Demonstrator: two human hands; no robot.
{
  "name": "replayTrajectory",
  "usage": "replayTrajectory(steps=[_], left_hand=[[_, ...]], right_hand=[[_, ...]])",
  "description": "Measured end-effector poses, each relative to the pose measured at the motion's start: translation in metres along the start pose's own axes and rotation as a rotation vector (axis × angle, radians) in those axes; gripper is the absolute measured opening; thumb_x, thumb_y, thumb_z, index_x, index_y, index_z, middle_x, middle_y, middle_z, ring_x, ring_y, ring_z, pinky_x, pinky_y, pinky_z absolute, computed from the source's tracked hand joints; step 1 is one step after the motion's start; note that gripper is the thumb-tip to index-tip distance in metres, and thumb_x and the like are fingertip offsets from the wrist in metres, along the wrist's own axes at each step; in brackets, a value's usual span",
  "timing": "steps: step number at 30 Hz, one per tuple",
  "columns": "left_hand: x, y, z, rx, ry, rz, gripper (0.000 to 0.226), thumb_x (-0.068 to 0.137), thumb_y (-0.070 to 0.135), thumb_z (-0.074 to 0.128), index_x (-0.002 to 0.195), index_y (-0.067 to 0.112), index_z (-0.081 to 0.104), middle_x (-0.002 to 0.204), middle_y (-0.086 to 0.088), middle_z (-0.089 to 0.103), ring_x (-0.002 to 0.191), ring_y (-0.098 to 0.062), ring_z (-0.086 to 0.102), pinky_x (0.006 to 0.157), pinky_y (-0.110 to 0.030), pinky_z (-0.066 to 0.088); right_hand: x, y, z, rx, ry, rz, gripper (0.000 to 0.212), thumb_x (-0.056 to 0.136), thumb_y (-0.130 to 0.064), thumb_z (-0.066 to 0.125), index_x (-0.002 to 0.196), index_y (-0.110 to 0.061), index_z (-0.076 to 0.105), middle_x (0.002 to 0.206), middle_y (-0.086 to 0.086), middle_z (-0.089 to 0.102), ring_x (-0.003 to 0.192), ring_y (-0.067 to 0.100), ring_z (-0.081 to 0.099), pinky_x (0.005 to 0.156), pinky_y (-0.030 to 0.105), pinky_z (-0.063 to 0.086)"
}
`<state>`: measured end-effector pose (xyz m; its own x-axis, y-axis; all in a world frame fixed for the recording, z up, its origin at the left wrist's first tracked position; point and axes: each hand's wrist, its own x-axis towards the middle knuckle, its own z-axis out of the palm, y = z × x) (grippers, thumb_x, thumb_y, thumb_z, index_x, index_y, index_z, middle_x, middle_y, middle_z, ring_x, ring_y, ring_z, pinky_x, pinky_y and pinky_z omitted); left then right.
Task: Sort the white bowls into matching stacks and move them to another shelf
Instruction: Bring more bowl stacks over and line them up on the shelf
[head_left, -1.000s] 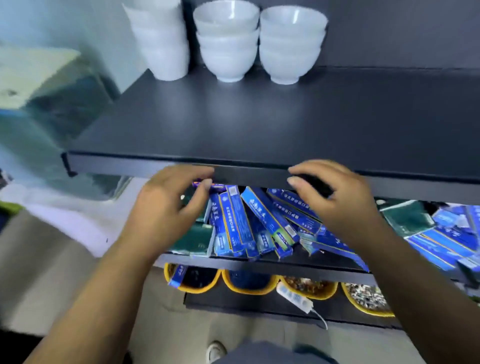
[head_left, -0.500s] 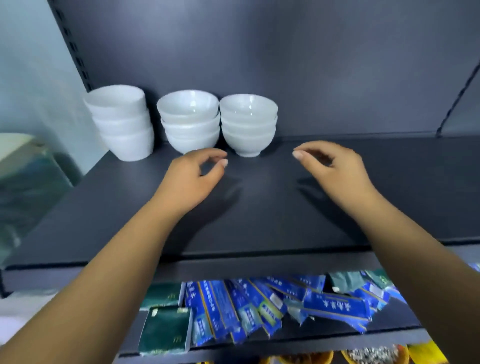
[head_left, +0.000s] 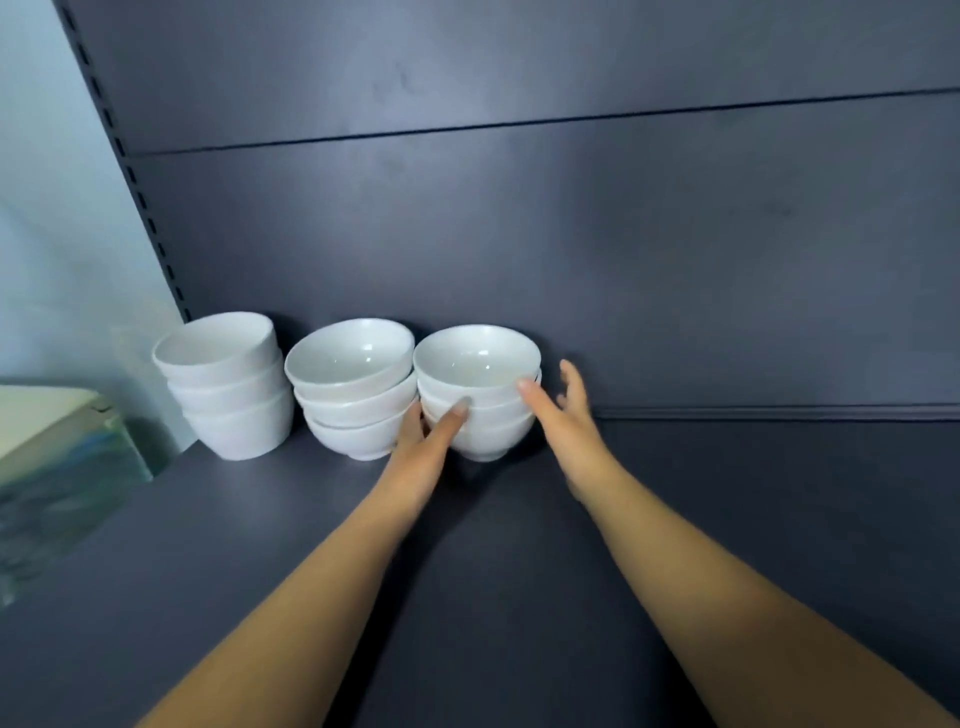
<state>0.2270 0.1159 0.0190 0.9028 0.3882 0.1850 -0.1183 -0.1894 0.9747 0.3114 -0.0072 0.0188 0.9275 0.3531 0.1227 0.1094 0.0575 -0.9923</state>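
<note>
Stack of three white rounded ceramic bowls (head_left: 475, 395) stands at the back of the dark grey shelf (head_left: 727, 519). Left hand (head_left: 421, 452) grip clasps its lower left side; right hand (head_left: 566, 415) grip is spread beside it. Best cup the lowest bowl from both sides and lift level.

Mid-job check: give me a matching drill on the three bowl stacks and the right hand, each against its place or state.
Things:
1. left stack
2. middle stack
3. right stack
4. right hand

Places or states:
A. open, fingers spread
B. between the other two stacks
C. at the left end of the shelf
D. gripped by the left hand

Pairs: 1-C, 2-B, 3-D, 4-A
</note>
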Motion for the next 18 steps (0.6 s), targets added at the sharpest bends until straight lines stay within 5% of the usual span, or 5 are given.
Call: replayTrajectory(steps=[3, 6, 10, 18], left_hand=[[0.003, -0.006, 0.011, -0.05, 0.062, 0.039, 0.084, 0.067, 0.055, 0.064, 0.138, 0.024, 0.032, 0.134, 0.01, 0.05, 0.122, -0.004, 0.048, 0.107, -0.036, 0.037], [0.004, -0.01, 0.012, -0.082, 0.057, 0.083, 0.084, 0.067, 0.055, 0.062, 0.139, 0.024, 0.031, 0.136, 0.01, 0.049, 0.123, -0.003, 0.046, 0.107, -0.034, 0.037], [0.004, -0.017, 0.008, -0.143, 0.022, 0.065, 0.083, 0.066, 0.057, 0.063, 0.137, 0.024, 0.034, 0.134, 0.008, 0.051, 0.122, -0.009, 0.049, 0.106, -0.041, 0.037], [-0.021, -0.01, 0.004, -0.131, 0.016, -0.031, 0.096, 0.054, 0.069, 0.063, 0.132, 0.027, 0.026, 0.121, 0.005, 0.051, 0.113, -0.01, 0.052, 0.097, -0.028, 0.043]], right_hand=[[0.011, 0.005, 0.005, 0.131, -0.123, -0.005, 0.071, 0.086, -0.034, 0.06, 0.144, -0.032, 0.019, 0.148, -0.008, 0.03, 0.135, 0.013, 0.033, 0.111, 0.036, 0.029], [0.009, 0.011, 0.011, 0.146, -0.174, -0.093, 0.057, 0.086, -0.02, 0.061, 0.136, -0.026, 0.034, 0.133, -0.008, 0.05, 0.121, 0.008, 0.049, 0.102, 0.025, 0.04], [-0.002, 0.012, 0.008, 0.132, -0.12, -0.134, 0.055, 0.084, -0.019, 0.063, 0.133, -0.027, 0.038, 0.126, -0.013, 0.053, 0.11, -0.008, 0.049, 0.082, 0.004, 0.044], [-0.037, 0.01, -0.004, 0.099, -0.056, -0.161, 0.048, 0.084, -0.018, 0.063, 0.12, -0.035, 0.037, 0.116, -0.02, 0.052, 0.103, -0.009, 0.05, 0.077, 0.002, 0.043]])
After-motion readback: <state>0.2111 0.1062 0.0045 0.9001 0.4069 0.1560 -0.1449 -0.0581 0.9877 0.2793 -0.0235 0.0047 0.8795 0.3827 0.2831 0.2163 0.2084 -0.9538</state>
